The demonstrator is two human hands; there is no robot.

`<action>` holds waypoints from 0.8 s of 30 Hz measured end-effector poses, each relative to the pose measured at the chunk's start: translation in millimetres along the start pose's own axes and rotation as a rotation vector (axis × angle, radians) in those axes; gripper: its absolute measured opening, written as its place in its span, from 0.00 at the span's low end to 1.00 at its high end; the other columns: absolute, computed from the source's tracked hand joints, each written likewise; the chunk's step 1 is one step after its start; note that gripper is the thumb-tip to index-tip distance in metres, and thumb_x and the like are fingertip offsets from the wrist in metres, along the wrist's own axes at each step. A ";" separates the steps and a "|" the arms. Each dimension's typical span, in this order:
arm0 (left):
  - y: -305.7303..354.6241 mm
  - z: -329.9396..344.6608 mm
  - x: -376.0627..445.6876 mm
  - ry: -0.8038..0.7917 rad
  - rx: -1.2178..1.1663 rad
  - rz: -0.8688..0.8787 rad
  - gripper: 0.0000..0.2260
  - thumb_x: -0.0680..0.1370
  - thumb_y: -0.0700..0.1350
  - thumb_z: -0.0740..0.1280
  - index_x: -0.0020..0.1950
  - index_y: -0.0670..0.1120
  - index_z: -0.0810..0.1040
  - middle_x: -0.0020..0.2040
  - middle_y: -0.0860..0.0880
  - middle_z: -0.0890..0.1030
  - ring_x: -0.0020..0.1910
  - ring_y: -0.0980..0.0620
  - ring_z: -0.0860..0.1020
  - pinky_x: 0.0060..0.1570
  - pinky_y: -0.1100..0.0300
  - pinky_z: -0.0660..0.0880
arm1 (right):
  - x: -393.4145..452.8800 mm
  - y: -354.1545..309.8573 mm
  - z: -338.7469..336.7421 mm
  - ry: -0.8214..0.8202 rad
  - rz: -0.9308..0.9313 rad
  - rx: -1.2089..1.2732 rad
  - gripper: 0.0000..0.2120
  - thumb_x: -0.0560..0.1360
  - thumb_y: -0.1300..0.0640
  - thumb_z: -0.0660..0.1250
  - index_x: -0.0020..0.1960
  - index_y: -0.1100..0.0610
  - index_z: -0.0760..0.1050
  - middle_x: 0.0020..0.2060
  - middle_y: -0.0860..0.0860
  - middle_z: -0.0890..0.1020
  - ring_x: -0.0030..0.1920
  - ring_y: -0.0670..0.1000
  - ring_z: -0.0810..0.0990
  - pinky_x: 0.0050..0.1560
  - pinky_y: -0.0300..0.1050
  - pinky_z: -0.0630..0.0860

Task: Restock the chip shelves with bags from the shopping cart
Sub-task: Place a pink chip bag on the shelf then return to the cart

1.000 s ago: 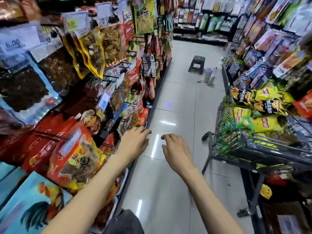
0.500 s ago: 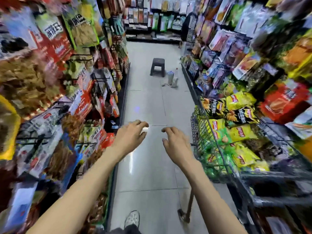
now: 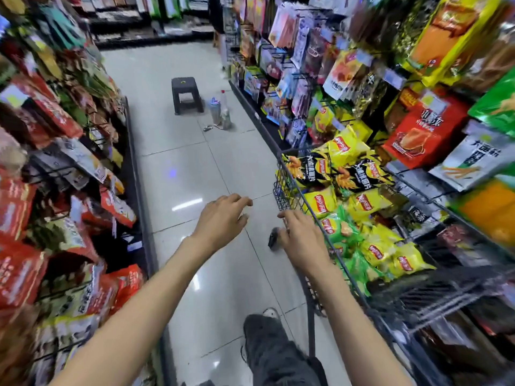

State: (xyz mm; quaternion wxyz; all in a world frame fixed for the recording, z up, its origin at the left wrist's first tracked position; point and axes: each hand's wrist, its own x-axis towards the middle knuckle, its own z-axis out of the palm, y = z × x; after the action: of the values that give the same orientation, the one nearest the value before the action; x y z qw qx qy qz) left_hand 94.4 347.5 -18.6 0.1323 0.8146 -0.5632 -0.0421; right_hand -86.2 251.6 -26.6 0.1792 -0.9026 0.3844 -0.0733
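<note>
Both bare hands, left [image 3: 223, 218] and right [image 3: 302, 238], empty with loosely curled fingers. Yellow, green and black chip bags [image 3: 359, 201] heaped in dark wire shopping cart [image 3: 289, 196] just right. Best to pinch one top bag gently.

Red oval Lay's logo on the yellow chip bags [image 3: 320, 203] in the shopping cart [image 3: 289, 196], the same logo on black bags [image 3: 309, 169] and green bags [image 3: 334, 227], Chinese characters on a red shelf bag [image 3: 423, 132], too blurred to read

Yellow, black and green chip bags [image 3: 359, 201]; dark grey cart [image 3: 289, 196].
</note>
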 end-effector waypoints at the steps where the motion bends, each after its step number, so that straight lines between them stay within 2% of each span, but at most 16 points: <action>1: -0.3 3.2 19.2 -0.013 -0.001 0.015 0.15 0.81 0.49 0.62 0.67 0.53 0.73 0.63 0.53 0.77 0.60 0.47 0.76 0.52 0.54 0.71 | 14.2 6.5 0.5 0.003 0.020 0.009 0.15 0.80 0.53 0.61 0.67 0.51 0.70 0.63 0.49 0.75 0.65 0.54 0.70 0.62 0.51 0.68; 7: 5.6 20.6 145.5 -0.058 0.011 0.088 0.14 0.81 0.49 0.62 0.67 0.53 0.73 0.63 0.52 0.77 0.60 0.46 0.76 0.53 0.52 0.74 | 109.7 64.4 -8.6 0.000 0.115 0.009 0.14 0.80 0.53 0.59 0.65 0.52 0.70 0.61 0.50 0.74 0.63 0.56 0.71 0.61 0.51 0.69; 12: 14.3 43.9 235.2 -0.111 0.018 0.131 0.15 0.81 0.49 0.62 0.67 0.53 0.73 0.62 0.51 0.78 0.59 0.45 0.76 0.53 0.49 0.76 | 180.3 120.0 -28.5 0.045 0.203 0.005 0.17 0.80 0.55 0.61 0.68 0.52 0.70 0.64 0.52 0.75 0.64 0.57 0.71 0.60 0.51 0.69; 17: 17.5 72.6 287.3 -0.183 0.012 0.186 0.16 0.80 0.50 0.62 0.68 0.52 0.72 0.61 0.50 0.78 0.57 0.44 0.77 0.50 0.48 0.77 | 209.6 150.6 -25.6 0.004 0.313 0.060 0.16 0.82 0.54 0.60 0.69 0.51 0.68 0.66 0.49 0.73 0.66 0.54 0.69 0.63 0.50 0.67; 24: 18.6 118.9 377.8 -0.331 0.037 0.372 0.17 0.79 0.47 0.62 0.68 0.53 0.73 0.63 0.51 0.77 0.58 0.44 0.77 0.47 0.51 0.77 | 248.7 191.9 -4.4 -0.051 0.509 0.100 0.18 0.81 0.55 0.61 0.69 0.50 0.66 0.63 0.50 0.75 0.65 0.55 0.73 0.64 0.55 0.71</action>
State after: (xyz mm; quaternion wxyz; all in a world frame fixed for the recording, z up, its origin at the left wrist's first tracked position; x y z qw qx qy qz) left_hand 188.5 -29.5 -97.6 0.0286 0.6810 -0.7183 -0.1394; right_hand -43.0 -51.6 -96.8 0.2457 -0.7684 0.5906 -0.0219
